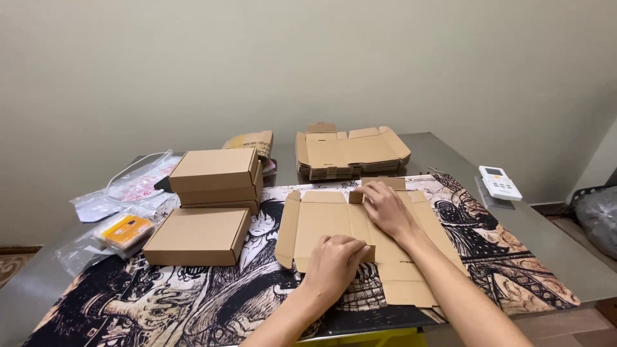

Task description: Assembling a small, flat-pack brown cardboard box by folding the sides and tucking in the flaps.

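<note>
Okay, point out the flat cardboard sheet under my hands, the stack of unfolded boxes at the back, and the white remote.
flat cardboard sheet point(321, 222): head view, on its left panel, clear of the hands.
stack of unfolded boxes point(350, 151): head view, middle of the top sheet.
white remote point(500, 183): head view, middle of its body, below the screen.

**Flat Box Blank on Printed Mat**

I observe one brown corrugated cardboard blank point(334, 222), die-cut and unfolded, lying flat on the illustrated black-and-cream mat at the middle of the table. Score lines divide it into panels. Its left side flap is slightly raised off the mat. A small tab stands up at the far edge and another at the near edge, each under a hand.
</note>
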